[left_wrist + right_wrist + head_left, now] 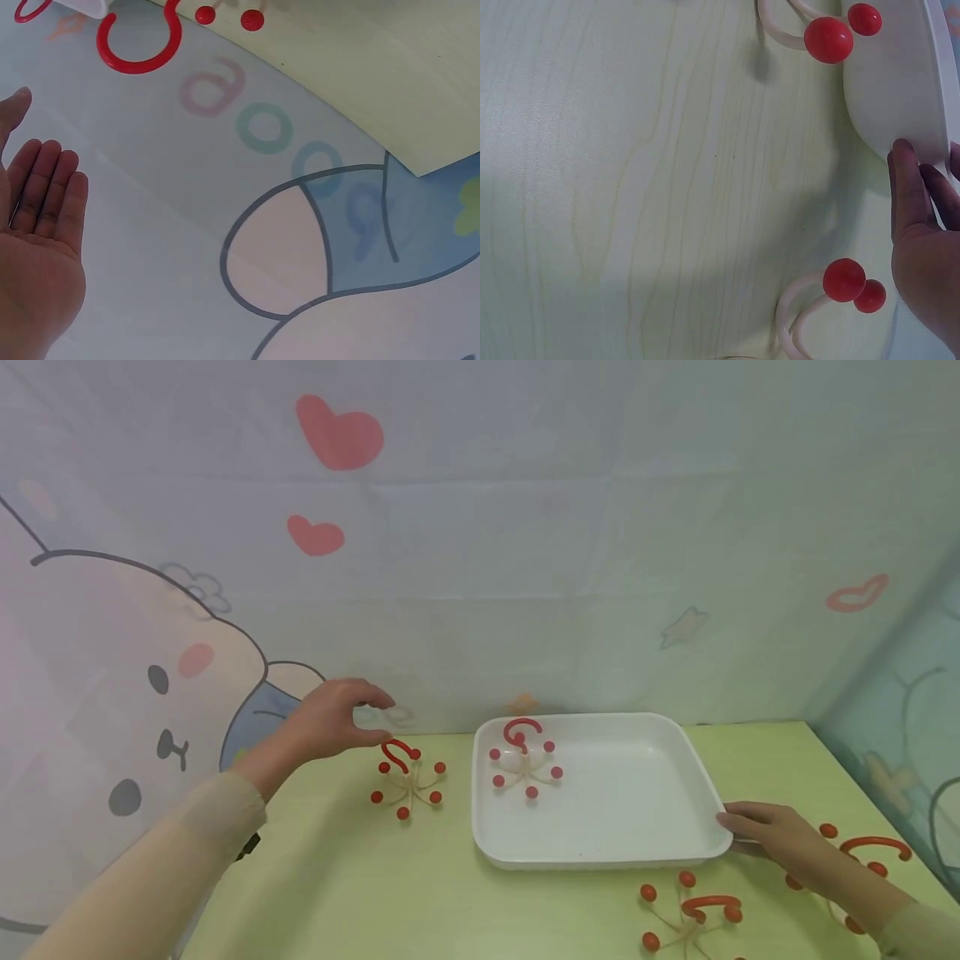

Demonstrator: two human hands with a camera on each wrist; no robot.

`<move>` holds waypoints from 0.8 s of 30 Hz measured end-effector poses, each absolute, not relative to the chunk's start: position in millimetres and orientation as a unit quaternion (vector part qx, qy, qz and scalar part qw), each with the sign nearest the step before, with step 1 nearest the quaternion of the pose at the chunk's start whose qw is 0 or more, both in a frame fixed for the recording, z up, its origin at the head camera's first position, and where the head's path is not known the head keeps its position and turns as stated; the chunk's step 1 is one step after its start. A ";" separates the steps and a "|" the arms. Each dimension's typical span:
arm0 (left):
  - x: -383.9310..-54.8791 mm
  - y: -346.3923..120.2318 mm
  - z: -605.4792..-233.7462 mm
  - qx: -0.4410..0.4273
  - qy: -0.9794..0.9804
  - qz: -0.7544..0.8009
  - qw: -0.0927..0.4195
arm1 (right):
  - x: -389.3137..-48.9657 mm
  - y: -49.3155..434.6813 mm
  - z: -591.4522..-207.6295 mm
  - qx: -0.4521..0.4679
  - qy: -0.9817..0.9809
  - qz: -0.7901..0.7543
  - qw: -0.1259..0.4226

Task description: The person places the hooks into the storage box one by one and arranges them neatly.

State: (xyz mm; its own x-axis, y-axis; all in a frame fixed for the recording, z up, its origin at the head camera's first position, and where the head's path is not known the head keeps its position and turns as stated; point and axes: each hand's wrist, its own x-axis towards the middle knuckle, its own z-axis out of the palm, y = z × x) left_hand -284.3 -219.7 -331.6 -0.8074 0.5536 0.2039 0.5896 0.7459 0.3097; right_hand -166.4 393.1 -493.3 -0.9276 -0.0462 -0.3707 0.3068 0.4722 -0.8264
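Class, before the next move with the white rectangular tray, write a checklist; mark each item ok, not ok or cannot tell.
1. White rectangular tray steadied: ok; right grip pinches its near right corner.
2. Left grip ready at the cream-legged, red-hooked piece left of the tray: ok; thumb and fingers apart.
3. That piece held: not ok; the left wrist view shows a gap to its hook.
4. Room in the tray: ok; the piece inside sits left, the rest is bare.
5. All pieces inside: not ok; the near piece and far-right piece are also outside.
6. Tray base flat on the pale green wood-grain table: cannot tell; underside hidden.
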 end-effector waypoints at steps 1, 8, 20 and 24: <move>-283.8 -220.9 -332.4 -0.306 -0.933 -0.183 0.049 | -166.2 393.4 -493.4 0.077 0.840 -0.509 0.173; -283.0 -225.6 -342.7 -0.298 -0.937 -0.178 0.033 | -165.0 394.2 -494.2 0.079 0.834 -0.519 0.172; -288.8 -226.9 -372.2 -0.279 -0.942 -0.184 0.026 | -165.5 393.1 -494.1 0.081 0.834 -0.519 0.169; -289.9 -227.0 -381.9 -0.276 -0.941 -0.191 0.033 | -165.9 392.5 -495.0 0.080 0.837 -0.515 0.167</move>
State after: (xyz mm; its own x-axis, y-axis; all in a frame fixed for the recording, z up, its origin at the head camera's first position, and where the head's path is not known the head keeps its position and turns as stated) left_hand -289.9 -227.0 -381.9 -0.8453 0.5071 0.1683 0.5326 0.7743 0.3418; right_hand -165.9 392.5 -495.0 -0.9315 -0.0380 -0.3618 0.3058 0.4571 -0.8352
